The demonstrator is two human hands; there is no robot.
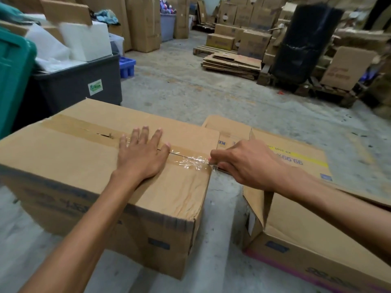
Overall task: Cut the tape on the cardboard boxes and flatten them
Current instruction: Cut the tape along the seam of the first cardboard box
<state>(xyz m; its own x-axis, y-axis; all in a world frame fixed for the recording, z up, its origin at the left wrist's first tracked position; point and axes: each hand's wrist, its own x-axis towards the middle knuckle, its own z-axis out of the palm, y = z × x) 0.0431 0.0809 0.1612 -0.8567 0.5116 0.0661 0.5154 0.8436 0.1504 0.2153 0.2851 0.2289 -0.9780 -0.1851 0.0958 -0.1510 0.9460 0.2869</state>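
A closed cardboard box (84, 166) stands on the floor in front of me, its top seam covered by brown and clear tape (190, 160). My left hand (141, 154) presses flat on the box top, fingers spread across the seam. My right hand (243, 160) is at the box's right edge, fingers curled and pinching something small against the crinkled clear tape end; what it holds is hidden by the fingers. The seam shows a dark slit running between the two hands.
A second, partly opened box (306, 229) with yellow print lies right of the first. A grey bin (84, 83) and green crate (14, 70) stand at left. Flattened cardboard (232, 64) on pallets, a black wrapped roll (304, 39) and stacked boxes fill the back.
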